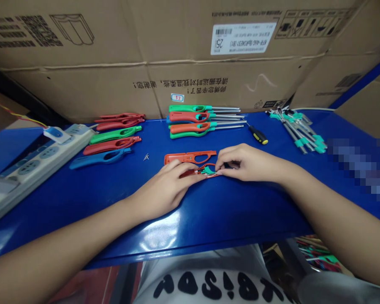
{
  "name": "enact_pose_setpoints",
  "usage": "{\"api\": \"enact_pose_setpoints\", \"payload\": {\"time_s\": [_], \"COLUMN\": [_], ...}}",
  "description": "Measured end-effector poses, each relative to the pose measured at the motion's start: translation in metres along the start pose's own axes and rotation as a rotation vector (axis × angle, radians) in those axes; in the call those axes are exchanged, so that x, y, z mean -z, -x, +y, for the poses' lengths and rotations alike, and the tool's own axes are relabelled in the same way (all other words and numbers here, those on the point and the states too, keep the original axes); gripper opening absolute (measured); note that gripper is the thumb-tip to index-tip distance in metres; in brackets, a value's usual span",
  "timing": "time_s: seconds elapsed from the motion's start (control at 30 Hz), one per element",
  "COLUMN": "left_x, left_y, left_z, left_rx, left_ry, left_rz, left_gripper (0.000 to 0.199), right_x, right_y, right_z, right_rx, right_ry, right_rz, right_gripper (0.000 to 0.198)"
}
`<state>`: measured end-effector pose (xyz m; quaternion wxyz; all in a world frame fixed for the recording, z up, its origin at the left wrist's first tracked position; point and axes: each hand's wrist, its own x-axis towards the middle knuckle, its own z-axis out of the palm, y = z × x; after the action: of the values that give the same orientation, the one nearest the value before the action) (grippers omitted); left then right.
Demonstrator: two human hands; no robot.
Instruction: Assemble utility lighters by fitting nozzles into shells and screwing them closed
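Observation:
An orange lighter shell half (189,173) lies on the blue table, partly covered by my left hand (169,185). My left fingers are closed over it, pressing it down. Inside it sits a green trigger (208,170). At the shell's front end, my right hand (232,162) is closed in a pinch; what its fingertips hold is hidden. Just behind lies another orange shell half (183,158), with its trigger opening to the right.
Coloured lighter shells (112,134) lie at left, beside a power strip (38,162). Assembled lighters (190,118) are stacked at the back, near a screwdriver (258,135). Metal tubes with green parts (299,128) lie right; small screws (146,157) lie left. Cardboard (177,50) stands behind.

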<state>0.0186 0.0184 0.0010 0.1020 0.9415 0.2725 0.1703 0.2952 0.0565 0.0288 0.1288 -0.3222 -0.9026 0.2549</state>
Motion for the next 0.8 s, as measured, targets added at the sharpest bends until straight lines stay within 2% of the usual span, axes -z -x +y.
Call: {"api": "enact_pose_setpoints", "payload": {"time_s": [0.13,0.3,0.4,0.5,0.63,0.8], "left_x": [0.0,0.0,0.0,0.0,0.0,0.0], "left_y": [0.0,-0.001,-0.001,-0.001,0.0,0.0], "left_z": [0.0,-0.001,0.0,0.001,0.001,-0.001], "left_rx": [0.0,-0.001,0.018,0.026,0.029,0.027], "left_ry": [-0.005,-0.012,-0.021,-0.036,-0.043,0.001], "left_rz": [0.001,0.003,-0.007,-0.017,-0.004,0.046], "left_gripper": [0.042,0.042,0.043,0.043,0.042,0.039], "right_x": [-0.003,-0.005,-0.007,-0.012,-0.018,-0.016], "right_y": [0.0,-0.001,-0.003,-0.006,-0.008,-0.007], "right_z": [-0.002,-0.001,0.003,0.011,0.023,0.025], "right_rx": [0.002,0.018,0.036,0.072,0.071,0.007], "right_ry": [0.04,-0.023,-0.03,0.092,0.134,0.12], "right_rz": [0.027,0.062,0.183,0.311,0.272,0.27], "right_gripper": [0.011,0.014,0.021,0.026,0.027,0.014]}}
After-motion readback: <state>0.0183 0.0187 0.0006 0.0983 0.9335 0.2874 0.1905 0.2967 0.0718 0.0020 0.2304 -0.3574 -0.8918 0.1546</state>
